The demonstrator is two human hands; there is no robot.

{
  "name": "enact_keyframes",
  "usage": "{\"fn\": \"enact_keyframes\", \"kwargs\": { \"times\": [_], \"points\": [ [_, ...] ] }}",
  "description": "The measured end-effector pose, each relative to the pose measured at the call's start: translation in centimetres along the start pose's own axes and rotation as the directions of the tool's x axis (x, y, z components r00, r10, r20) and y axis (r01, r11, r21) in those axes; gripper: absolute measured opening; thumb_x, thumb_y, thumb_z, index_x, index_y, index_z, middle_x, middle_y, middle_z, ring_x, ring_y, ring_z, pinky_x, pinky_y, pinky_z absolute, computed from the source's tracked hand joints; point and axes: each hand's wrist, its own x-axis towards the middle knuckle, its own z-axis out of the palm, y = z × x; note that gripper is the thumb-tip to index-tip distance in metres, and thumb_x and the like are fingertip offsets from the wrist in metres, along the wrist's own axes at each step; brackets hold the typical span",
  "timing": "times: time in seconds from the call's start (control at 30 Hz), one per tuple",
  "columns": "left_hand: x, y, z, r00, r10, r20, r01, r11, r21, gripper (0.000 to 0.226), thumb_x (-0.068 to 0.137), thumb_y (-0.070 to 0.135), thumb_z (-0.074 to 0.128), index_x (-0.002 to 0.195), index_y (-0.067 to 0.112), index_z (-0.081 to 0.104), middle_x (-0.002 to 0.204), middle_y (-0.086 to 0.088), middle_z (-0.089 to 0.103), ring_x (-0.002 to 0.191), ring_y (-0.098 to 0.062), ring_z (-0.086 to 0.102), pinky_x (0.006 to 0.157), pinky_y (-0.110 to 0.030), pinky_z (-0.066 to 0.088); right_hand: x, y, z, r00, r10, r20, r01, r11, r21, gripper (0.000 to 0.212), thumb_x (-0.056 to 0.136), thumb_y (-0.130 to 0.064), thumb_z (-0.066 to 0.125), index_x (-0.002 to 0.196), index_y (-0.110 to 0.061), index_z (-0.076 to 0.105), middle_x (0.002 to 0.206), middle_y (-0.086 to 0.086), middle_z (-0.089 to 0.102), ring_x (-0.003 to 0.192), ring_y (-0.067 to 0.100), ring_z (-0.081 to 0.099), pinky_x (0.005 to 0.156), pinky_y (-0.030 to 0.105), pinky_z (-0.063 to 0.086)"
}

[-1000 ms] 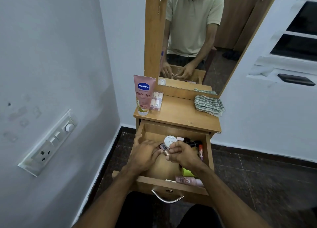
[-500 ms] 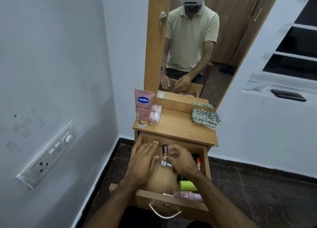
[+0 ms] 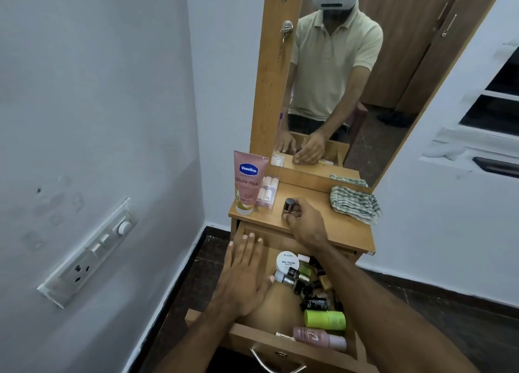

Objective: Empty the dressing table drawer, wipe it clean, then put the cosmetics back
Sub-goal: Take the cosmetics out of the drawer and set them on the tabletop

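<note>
The emptying has only begun. The drawer stands pulled out below the table top, its right half crowded with cosmetics, so wiping with the striped cloth and restocking remain. The left hand lies flat, fingers straight, inside the drawer's left side, holding nothing. The right hand grasps a small dark bottle on the top, near the pink tube.

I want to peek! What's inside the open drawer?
The drawer holds nail polish bottles, a white tub, a green tube and a pink bottle. The arms hide the rest.
</note>
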Motion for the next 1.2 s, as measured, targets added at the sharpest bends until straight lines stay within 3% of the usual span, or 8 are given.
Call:
{"fn": "enact_keyframes", "kwargs": {
  "times": [0.2,0.37,0.53,0.7,0.77,0.9,1.07,1.2],
  "points": [
    [0.0,0.0,0.1,1.000,-0.003,0.018,0.003,1.000,0.006,0.089,0.094,0.068,0.024,0.160,0.019,-0.010,0.167,-0.003,-0.020,0.150,-0.017,-0.029,0.121,-0.047,-0.017,4.3,-0.3,0.7,0.996,0.085,-0.021,-0.086,0.994,-0.062,0.036,0.091,-0.025,0.068,0.126,-0.026,0.063,0.116,-0.006,0.073,0.105,0.021,0.066,0.092,0.037,0.052],
    [-0.2,0.1,0.2,0.997,0.030,0.078,-0.032,0.999,0.027,0.096,0.089,0.071,0.028,0.160,0.020,-0.010,0.168,-0.003,-0.017,0.151,-0.017,-0.027,0.124,-0.048,-0.011,7.2,-0.3,1.2,0.986,0.163,-0.030,-0.163,0.987,-0.015,0.031,0.088,-0.030,0.066,0.119,-0.033,0.062,0.111,-0.011,0.073,0.105,0.020,0.066,0.093,0.046,0.054],
    [-0.3,0.3,0.0,0.995,0.048,0.092,-0.051,0.998,0.037,0.097,0.088,0.069,0.033,0.160,0.020,-0.011,0.168,-0.004,-0.017,0.150,-0.018,-0.029,0.124,-0.047,-0.013,7.4,-0.3,1.3,0.979,0.194,-0.069,-0.192,0.981,0.037,0.036,0.091,-0.026,0.070,0.126,-0.025,0.061,0.119,-0.010,0.071,0.112,0.017,0.064,0.098,0.039,0.052],
    [-0.3,0.1,0.1,0.992,0.047,0.116,-0.053,0.997,0.051,0.097,0.088,0.068,0.034,0.161,0.019,-0.009,0.168,-0.004,-0.014,0.151,-0.019,-0.026,0.123,-0.048,-0.014,2.9,-0.5,-0.2,0.965,0.196,-0.173,-0.172,0.974,0.148,0.020,0.090,-0.022,0.073,0.108,-0.022,0.064,0.099,-0.006,0.068,0.091,0.017,0.067,0.080,0.036,0.055],
    [-0.2,0.2,0.0,0.990,0.045,0.133,-0.053,0.997,0.056,0.096,0.089,0.067,0.034,0.161,0.019,-0.010,0.168,-0.005,-0.016,0.151,-0.020,-0.027,0.122,-0.049,-0.016,-0.7,-0.4,-0.9,0.989,0.139,-0.054,-0.135,0.989,0.066,0.010,0.090,-0.026,0.074,0.097,-0.026,0.067,0.089,-0.009,0.069,0.081,0.011,0.067,0.072,0.033,0.056],
    [-0.3,0.2,-0.2,0.989,0.048,0.140,-0.057,0.997,0.056,0.096,0.089,0.066,0.036,0.161,0.018,-0.008,0.168,-0.006,-0.013,0.152,-0.020,-0.025,0.122,-0.049,-0.017,-5.7,0.2,-2.7,0.995,0.019,0.094,0.012,0.949,-0.315,0.004,0.089,-0.030,0.070,0.089,-0.033,0.068,0.082,-0.018,0.068,0.080,0.003,0.063,0.066,0.030,0.050],
    [-0.3,0.3,-0.5,0.988,0.059,0.144,-0.069,0.996,0.064,0.094,0.090,0.065,0.036,0.161,0.019,-0.005,0.169,-0.004,-0.010,0.153,-0.019,-0.023,0.121,-0.049,-0.018,-8.2,2.5,-2.0,0.940,0.105,0.323,0.164,0.693,-0.702,0.027,0.091,-0.039,0.064,0.115,-0.029,0.067,0.117,-0.003,0.067,0.109,0.021,0.061,0.079,0.034,0.051],
    [-0.3,0.2,-0.5,0.989,0.066,0.131,-0.076,0.995,0.068,0.091,0.091,0.064,0.036,0.162,0.020,0.000,0.170,-0.004,-0.004,0.154,-0.020,-0.019,0.121,-0.049,-0.019,-9.2,4.9,0.5,0.932,0.073,0.355,0.237,0.618,-0.750,0.038,0.098,-0.037,0.056,0.134,-0.024,0.062,0.139,0.001,0.057,0.125,0.023,0.048,0.093,0.038,0.050]
  ]
}}
